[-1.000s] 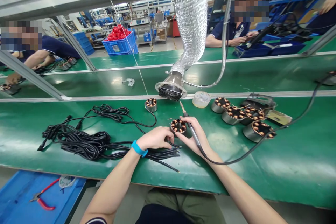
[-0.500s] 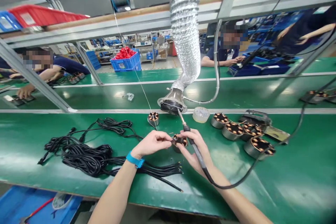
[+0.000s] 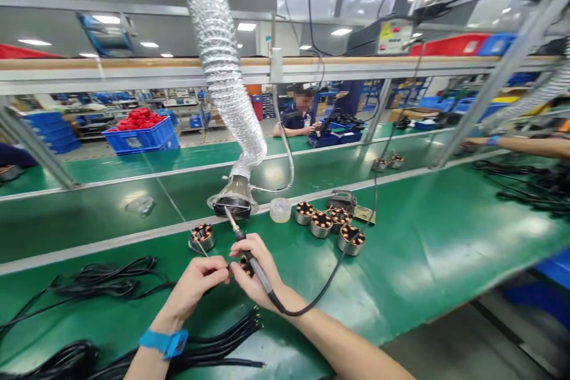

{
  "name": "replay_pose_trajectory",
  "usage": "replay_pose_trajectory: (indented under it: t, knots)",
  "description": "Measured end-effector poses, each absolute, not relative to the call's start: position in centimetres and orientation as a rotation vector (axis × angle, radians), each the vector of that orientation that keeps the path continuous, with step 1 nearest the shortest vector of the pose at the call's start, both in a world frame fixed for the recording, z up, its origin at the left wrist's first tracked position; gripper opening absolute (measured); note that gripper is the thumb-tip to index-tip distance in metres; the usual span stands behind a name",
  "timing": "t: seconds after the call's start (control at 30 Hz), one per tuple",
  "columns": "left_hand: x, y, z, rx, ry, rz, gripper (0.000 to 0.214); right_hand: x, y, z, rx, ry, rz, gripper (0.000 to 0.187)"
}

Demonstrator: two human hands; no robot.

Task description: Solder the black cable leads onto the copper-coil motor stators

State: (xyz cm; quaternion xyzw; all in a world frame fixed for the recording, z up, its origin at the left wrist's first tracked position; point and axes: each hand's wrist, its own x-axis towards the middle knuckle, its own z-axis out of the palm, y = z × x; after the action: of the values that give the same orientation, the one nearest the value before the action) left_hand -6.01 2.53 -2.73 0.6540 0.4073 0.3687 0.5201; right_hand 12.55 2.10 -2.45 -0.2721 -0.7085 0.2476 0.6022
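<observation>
My left hand [image 3: 191, 290], with a blue band on its wrist, is closed, thumb and finger pinching the end of a black cable [image 3: 215, 287]. In my right hand [image 3: 263, 256] is a soldering iron [image 3: 259, 271], its tip pointing up and away under the fume hood. The right thumb and fingers are also beside a motor stator [image 3: 244, 265] with copper windings, mostly hidden behind them. The right thumb nearly meets the left fingertips at the cable end. Another stator [image 3: 202, 238] stands just beyond my left hand, with a thin solder wire crossing it.
A fume hood [image 3: 232, 205] on a silver duct hangs beyond my hands. Right of it are a round translucent tub [image 3: 280, 211] and several stators [image 3: 321, 224]. Bundled black cables [image 3: 227, 338] lie at front left. Co-workers sit across and at far right.
The view has turned right, so the bench things appear farther left. My hands have stayed close together at the stator, and the iron is still in the right hand.
</observation>
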Motion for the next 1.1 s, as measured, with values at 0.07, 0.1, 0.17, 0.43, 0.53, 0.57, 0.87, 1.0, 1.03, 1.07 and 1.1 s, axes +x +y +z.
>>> replay_pose_trajectory:
  t: [0.07, 0.1, 0.17, 0.43, 0.53, 0.57, 0.87, 1.0, 1.03, 1.07, 1.1]
  knots:
    - [-5.9, 2.7, -3.3, 1.512, 1.007, 0.923, 0.035, 12.6, 1.9, -3.1, -0.634, -1.632, 0.562, 0.035]
    - [-5.8, 2.7, -3.5, 1.479, 1.022, 0.942, 0.033, 12.6, 1.9, -3.4, -0.633, -1.629, 0.568, 0.035]
    - [-5.5, 2.6, -3.7, 1.416, 1.053, 0.978, 0.032, 12.7, 1.8, -3.8, -0.628, -1.621, 0.597, 0.033]
    - [-3.5, 2.3, -2.3, 1.336, 1.065, 1.070, 0.028, 13.0, 2.1, -3.9, -0.722, -1.489, 0.681, 0.021]
    - [-3.4, 2.4, -2.2, 1.264, 1.039, 1.129, 0.027, 12.7, 2.3, -4.3, -0.754, -1.479, 0.659, 0.021]
    - [-3.4, 2.4, -2.3, 1.235, 1.043, 1.153, 0.026, 12.6, 2.3, -4.4, -0.763, -1.477, 0.654, 0.022]
    - [-3.3, 2.1, -1.9, 1.220, 1.095, 1.214, 0.018, 13.0, 2.3, -4.0, -0.820, -1.607, 0.433, 0.032]
    - [-3.1, 1.5, -1.7, 1.383, 1.104, 1.099, 0.005, 12.8, 2.3, -3.2, -0.678, -1.732, 0.384, 0.039]
    - [-2.9, 1.3, -1.7, 1.446, 1.103, 1.065, 0.005, 12.6, 2.2, -3.1, -0.639, -1.746, 0.390, 0.038]
    - [-2.8, 1.2, -1.8, 1.510, 1.100, 1.035, 0.009, 12.4, 2.2, -3.1, -0.609, -1.754, 0.393, 0.037]
    - [-2.7, 1.0, -1.8, 1.567, 1.096, 1.013, 0.013, 12.2, 2.1, -3.1, -0.591, -1.757, 0.393, 0.036]
